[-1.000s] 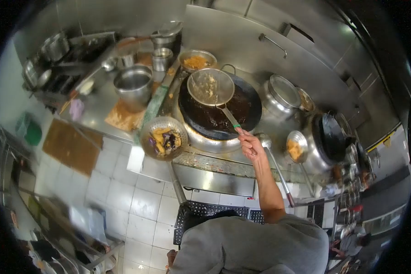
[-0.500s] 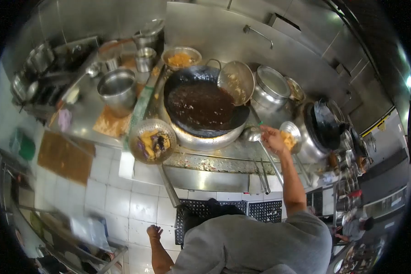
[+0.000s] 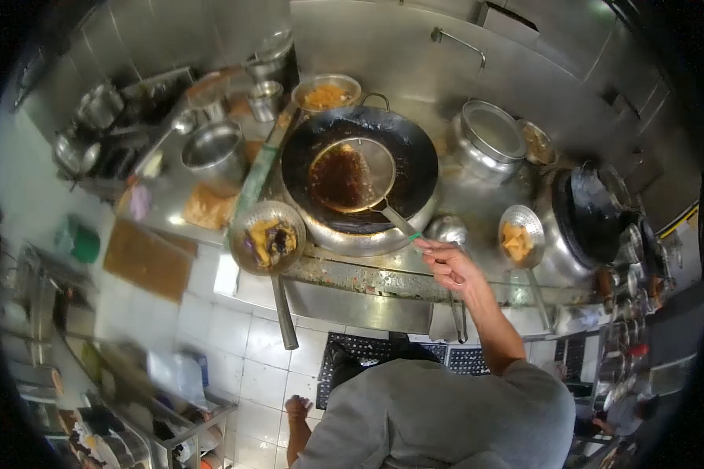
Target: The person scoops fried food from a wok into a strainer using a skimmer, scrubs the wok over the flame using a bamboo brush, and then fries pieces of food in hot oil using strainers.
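Observation:
My right hand is closed around the handle of a round mesh strainer, near a green band on it. The strainer lies over the black wok, its mesh overlapping dark brown liquid. My left hand hangs low beside my body, away from the counter, loosely open with nothing in it. A perforated ladle with yellow and purple pieces, which look like eggplant, rests at the counter's front left. Right of my right hand sits another perforated ladle holding orange-yellow chunks.
Behind the wok stands a metal bowl of orange food. A lidded steel pot is at the back right, and a second dark wok farther right. On the left are a steel pot and a brown board. A metal ladle lies near my right hand.
My right hand has moved left and taken hold of the strainer's handle. The strainer has come from the wok's right rim to over its middle. The view has shifted slightly.

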A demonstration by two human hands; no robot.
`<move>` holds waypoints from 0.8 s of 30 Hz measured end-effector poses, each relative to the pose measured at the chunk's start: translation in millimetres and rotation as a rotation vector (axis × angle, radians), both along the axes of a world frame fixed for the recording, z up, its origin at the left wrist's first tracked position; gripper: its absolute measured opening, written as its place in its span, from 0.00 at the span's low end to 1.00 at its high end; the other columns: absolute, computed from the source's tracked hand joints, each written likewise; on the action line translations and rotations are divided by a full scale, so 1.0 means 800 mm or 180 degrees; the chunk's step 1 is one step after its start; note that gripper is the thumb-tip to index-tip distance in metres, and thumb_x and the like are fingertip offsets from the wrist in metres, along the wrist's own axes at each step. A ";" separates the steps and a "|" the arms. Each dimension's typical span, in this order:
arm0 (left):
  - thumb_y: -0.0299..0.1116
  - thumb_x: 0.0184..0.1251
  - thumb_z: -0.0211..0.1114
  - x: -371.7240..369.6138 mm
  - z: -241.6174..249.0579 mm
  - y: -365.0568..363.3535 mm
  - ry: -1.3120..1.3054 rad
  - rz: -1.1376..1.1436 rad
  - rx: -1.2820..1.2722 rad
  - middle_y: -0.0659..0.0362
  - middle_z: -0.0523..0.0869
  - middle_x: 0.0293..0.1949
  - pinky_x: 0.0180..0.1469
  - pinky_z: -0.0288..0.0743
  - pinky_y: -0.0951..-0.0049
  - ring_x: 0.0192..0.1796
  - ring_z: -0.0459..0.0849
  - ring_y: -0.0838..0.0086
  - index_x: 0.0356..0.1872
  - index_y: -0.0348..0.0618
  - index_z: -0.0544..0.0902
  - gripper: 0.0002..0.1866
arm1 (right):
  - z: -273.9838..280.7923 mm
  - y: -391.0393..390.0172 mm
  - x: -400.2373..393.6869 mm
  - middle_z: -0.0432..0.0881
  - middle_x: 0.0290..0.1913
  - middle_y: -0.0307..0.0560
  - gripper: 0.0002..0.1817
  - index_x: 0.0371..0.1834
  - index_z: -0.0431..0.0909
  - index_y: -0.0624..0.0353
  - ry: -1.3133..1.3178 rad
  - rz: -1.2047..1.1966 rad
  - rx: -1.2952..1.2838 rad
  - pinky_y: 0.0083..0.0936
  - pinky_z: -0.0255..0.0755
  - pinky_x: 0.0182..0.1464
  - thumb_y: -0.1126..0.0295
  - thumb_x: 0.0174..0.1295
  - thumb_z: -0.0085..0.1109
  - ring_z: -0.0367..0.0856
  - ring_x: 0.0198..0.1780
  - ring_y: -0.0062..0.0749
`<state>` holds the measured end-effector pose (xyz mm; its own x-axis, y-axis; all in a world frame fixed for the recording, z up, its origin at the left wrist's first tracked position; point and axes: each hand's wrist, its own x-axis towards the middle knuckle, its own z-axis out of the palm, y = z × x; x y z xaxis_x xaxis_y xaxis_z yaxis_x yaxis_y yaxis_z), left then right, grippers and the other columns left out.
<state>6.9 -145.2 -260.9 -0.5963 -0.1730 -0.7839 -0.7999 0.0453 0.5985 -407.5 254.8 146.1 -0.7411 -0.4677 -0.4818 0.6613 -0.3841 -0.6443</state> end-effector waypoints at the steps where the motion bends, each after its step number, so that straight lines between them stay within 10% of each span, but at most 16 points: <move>1: 0.55 0.62 0.58 0.013 -0.015 0.006 0.0063 -0.2350 -0.1504 0.70 0.74 0.22 0.37 0.71 0.72 0.37 0.77 0.80 0.20 0.54 0.79 0.19 | -0.011 0.002 -0.003 0.69 0.29 0.35 0.23 0.66 0.61 0.61 -0.0031 0.0044 -0.0254 0.11 0.50 0.09 0.77 0.67 0.46 0.57 0.13 0.09; 7: 0.47 0.57 0.66 0.026 -0.016 0.114 -0.0317 -0.1992 -0.2145 0.61 0.81 0.22 0.32 0.75 0.62 0.28 0.80 0.67 0.24 0.44 0.81 0.16 | -0.036 0.007 -0.014 0.70 0.30 0.36 0.21 0.65 0.64 0.59 -0.0199 0.0296 -0.1123 0.11 0.54 0.08 0.76 0.68 0.45 0.60 0.14 0.10; 14: 0.45 0.58 0.64 0.088 0.036 0.154 -0.0388 -0.1461 -0.2125 0.59 0.81 0.23 0.32 0.76 0.62 0.29 0.80 0.66 0.24 0.43 0.80 0.15 | -0.001 0.044 -0.040 0.71 0.27 0.37 0.23 0.66 0.65 0.61 0.0566 0.0125 -0.0121 0.15 0.54 0.09 0.76 0.67 0.48 0.60 0.11 0.12; 19: 0.44 0.58 0.63 0.093 0.054 0.160 -0.0360 -0.1492 -0.2204 0.59 0.80 0.23 0.32 0.76 0.62 0.30 0.81 0.65 0.24 0.42 0.80 0.14 | -0.019 0.073 -0.067 0.77 0.29 0.41 0.18 0.59 0.74 0.61 0.2774 -0.0685 0.2430 0.16 0.67 0.25 0.76 0.66 0.49 0.69 0.21 0.17; 24: 0.42 0.59 0.63 0.070 0.043 0.138 -0.0168 -0.1667 -0.2102 0.58 0.80 0.23 0.31 0.77 0.62 0.30 0.81 0.64 0.24 0.42 0.80 0.14 | -0.024 0.070 -0.057 0.79 0.29 0.43 0.18 0.58 0.74 0.64 0.2953 -0.0763 0.3368 0.18 0.68 0.30 0.75 0.64 0.50 0.71 0.24 0.20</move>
<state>63.2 -34.6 -226.8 -0.6927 -0.3169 -0.6479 -0.6041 0.7456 0.2811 -453.3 311.0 127.1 -0.9842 -0.0204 0.1758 -0.1622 0.5022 -0.8494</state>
